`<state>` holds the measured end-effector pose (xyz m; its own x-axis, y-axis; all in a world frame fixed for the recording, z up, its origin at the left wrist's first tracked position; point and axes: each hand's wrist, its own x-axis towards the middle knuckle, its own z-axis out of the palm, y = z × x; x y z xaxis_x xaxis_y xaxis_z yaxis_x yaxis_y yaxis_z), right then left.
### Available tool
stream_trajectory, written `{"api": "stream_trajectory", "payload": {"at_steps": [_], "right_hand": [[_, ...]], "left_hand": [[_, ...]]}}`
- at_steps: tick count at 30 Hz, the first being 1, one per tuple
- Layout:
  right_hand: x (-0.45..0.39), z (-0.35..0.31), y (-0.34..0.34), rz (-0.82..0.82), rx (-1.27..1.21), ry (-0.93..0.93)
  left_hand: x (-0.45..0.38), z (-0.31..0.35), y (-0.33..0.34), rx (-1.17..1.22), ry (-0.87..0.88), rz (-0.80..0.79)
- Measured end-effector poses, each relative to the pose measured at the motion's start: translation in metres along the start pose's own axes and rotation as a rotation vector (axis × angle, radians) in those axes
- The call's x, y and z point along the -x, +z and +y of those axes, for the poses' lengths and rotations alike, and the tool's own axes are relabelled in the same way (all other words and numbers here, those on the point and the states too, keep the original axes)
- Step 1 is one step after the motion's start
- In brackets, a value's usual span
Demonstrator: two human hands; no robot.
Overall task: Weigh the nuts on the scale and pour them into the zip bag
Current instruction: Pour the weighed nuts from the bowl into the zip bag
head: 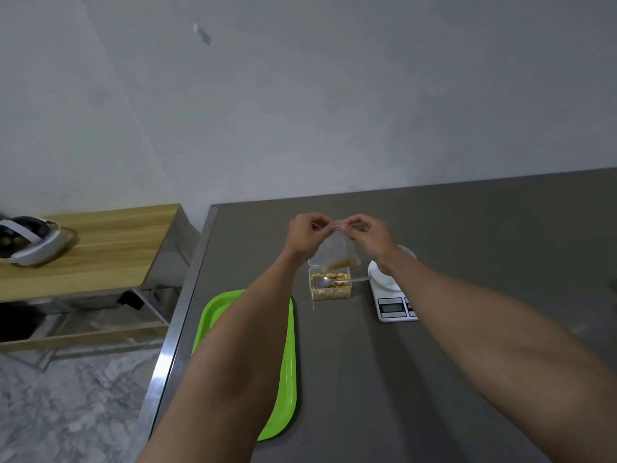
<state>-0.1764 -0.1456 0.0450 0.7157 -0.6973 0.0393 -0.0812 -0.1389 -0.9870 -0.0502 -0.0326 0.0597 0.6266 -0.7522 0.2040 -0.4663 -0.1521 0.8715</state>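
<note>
A small clear zip bag (335,248) hangs in the air above the table, with a little heap of nuts in its lower corner. My left hand (305,235) pinches the bag's top strip at its left end, and my right hand (369,237) pinches it at the right end. Below the bag stands a clear plastic box of nuts (330,287) with a metal spoon (325,281) lying in it. The white kitchen scale (390,289) sits to the right of the box, partly hidden by my right wrist.
A green tray (283,362) lies at the table's left side under my left forearm. The grey table (434,222) has a metal edge on the left. Beyond it, a wooden bench (110,245) carries a white headset (30,243).
</note>
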Motion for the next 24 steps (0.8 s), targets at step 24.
{"api": "stream_trajectory", "payload": {"at_steps": [24], "right_hand": [[0.023, -0.001, 0.023, 0.317, 0.113, -0.005]], "left_hand": [[0.011, -0.005, -0.032, -0.247, 0.112, -0.017]]}}
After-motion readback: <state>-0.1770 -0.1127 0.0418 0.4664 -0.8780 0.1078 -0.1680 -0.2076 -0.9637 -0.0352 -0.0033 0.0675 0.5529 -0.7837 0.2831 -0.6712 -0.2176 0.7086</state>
